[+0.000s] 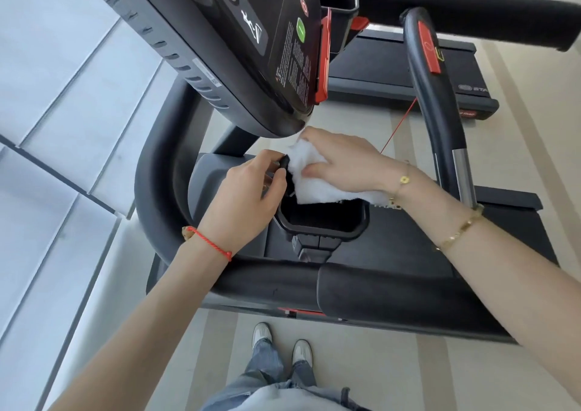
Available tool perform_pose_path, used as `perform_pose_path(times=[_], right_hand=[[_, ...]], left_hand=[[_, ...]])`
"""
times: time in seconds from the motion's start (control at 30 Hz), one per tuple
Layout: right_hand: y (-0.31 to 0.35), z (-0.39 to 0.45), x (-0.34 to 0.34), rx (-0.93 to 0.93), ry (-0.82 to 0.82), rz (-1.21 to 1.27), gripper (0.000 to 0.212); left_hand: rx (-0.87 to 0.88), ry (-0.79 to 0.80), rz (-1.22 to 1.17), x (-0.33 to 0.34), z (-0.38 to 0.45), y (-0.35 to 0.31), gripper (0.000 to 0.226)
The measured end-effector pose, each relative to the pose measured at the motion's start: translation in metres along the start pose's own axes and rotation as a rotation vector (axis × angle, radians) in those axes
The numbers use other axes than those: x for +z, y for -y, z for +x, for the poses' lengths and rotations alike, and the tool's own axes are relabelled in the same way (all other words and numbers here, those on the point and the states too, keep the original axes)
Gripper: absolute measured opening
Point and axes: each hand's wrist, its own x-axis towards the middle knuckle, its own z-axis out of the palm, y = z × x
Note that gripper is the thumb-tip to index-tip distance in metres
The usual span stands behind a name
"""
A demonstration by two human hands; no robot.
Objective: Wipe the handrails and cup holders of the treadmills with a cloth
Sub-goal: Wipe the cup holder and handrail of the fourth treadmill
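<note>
**Cloth at the cup holder's far rim, red cord close by**

The white cloth (pixel 309 176) lies bunched over the far edge of the cup holder (pixel 323 218), its lower fold draped toward the dark well and hiding that stretch of rim. My right hand (pixel 342 162) is on top of it, palm down, fingers bent over the wad and pressing it against the rim, just under the lip of the console (pixel 239 49). My left hand (pixel 248 190) sits at the holder's left edge, touching the cloth's side; its fingers are curled and pinch a small black piece (pixel 284 162), though I cannot tell whether that piece belongs to the holder or is something loose.

What worries me, judging from how things lie: the thin red safety cord (pixel 397 127) runs down just behind my right hand, and a wide sweep could snag it and tug the red clip (pixel 323 58) on the console. The cloth is only pressed, not wrapped tight, so a careless stroke could let the hanging fold slip into the well. With the console so close above my knuckles, I could bump it if I lift carelessly. My left fingers may also block the rim's corner from being wiped.

Further out, the padded handrail (pixel 386 288) crosses nearest my body, apart from the cloth, and the curved side handrail (pixel 157 174) bends round to my left.
</note>
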Motion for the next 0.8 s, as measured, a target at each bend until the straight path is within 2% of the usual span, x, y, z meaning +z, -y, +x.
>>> perform_pose_path(times=[0.13, 0.2, 0.27, 0.37, 0.47, 0.57, 0.63, 0.8], right_hand=[[0.0, -0.005, 0.009, -0.013, -0.106, -0.053, 0.034], [-0.008, -0.02, 0.014, 0.066, -0.198, 0.071, 0.032], [-0.016, -0.039, 0.022, 0.187, -0.242, 0.272, 0.04], [-0.014, -0.065, 0.045, 0.277, -0.276, 0.517, 0.053], [-0.013, -0.06, 0.045, 0.317, -0.27, 0.533, 0.052], [-0.017, -0.04, 0.023, 0.28, -0.187, 0.537, 0.044], [-0.014, -0.04, 0.021, 0.282, -0.195, 0.57, 0.041], [0.009, -0.086, 0.052, 0.373, -0.278, 0.715, 0.053]], left_hand=[[-0.013, 0.011, 0.004, 0.0, -0.001, 0.0, 0.024], [-0.017, 0.023, -0.01, -0.001, 0.0, 0.001, 0.026], [-0.027, 0.029, -0.017, -0.001, 0.001, 0.002, 0.028], [-0.036, 0.022, -0.006, 0.001, 0.001, 0.002, 0.03], [-0.034, 0.016, 0.002, 0.002, 0.001, 0.002, 0.031], [-0.026, 0.015, -0.014, 0.002, 0.002, 0.003, 0.029], [-0.022, 0.014, -0.017, 0.002, 0.002, 0.003, 0.028], [-0.025, 0.022, -0.005, 0.002, 0.001, 0.005, 0.031]])
